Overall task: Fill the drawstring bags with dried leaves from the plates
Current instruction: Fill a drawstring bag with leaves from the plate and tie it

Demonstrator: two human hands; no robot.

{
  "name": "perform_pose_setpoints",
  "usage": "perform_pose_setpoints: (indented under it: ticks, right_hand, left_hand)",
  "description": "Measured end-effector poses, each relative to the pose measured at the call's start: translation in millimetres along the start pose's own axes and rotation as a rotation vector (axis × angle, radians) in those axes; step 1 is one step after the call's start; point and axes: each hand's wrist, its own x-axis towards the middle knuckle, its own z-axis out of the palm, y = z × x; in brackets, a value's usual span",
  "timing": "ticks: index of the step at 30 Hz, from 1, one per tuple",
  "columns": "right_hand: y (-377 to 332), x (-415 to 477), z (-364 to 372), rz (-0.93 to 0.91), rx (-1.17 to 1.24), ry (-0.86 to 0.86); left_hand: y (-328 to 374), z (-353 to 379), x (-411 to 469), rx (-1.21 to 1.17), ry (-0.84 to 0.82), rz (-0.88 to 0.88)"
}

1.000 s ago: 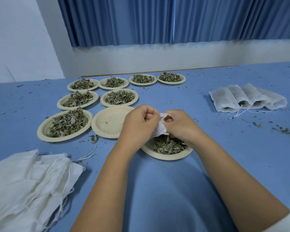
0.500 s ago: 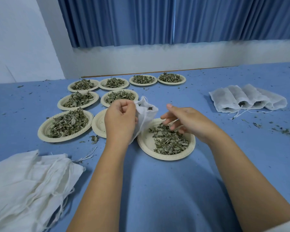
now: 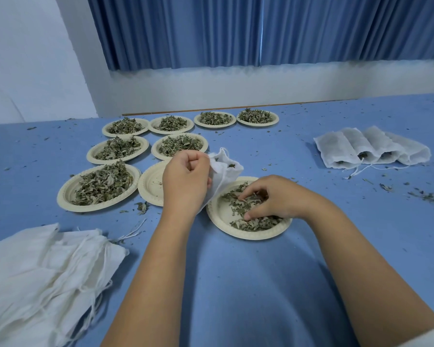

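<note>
Desk [image 3: 236, 284] in blue, sprinkled with leaf crumbs [image 3: 424, 196], blue curtain [image 3: 236, 31] and white wall [image 3: 236, 88] behind, left hand [image 3: 186, 179] fingers clenched on open drawstring bag [image 3: 226, 169], right hand [image 3: 273, 199] fingers pinching dried leaves [image 3: 256, 225] on nearest plate [image 3: 221, 219].

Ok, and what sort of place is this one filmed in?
Probably a plain workroom for hand packing: a wide blue table by a blue curtain, paper plates of dried leaves, stacked white drawstring bags.

Left hand [image 3: 186, 179] raised, fisted, gripping bag [image 3: 226, 169]. Right hand [image 3: 273, 199] lower, palm-down, fingers curled into leaves [image 3: 256, 225].
</note>
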Motion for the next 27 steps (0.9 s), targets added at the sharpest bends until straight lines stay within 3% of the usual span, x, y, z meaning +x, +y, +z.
perform_pose_setpoints:
  ticks: [7,13,27]
  right_hand:
    - [-4.0,4.9,8.2,-0.053,-0.026,0.119]
    - [-8.7,3.2,1.2,-0.102,0.189,0.235]
    - [-10.5,-3.0,-7.5,-0.078,0.614,0.311]
  left_hand:
    - [-0.8,1.8,-0.4,-0.005,-0.018,0.008]
    - [0.9,1.9,-0.1,-0.017,0.014,0.013]
    - [5.4,-2.8,-0.6,-0.037,0.040,0.035]
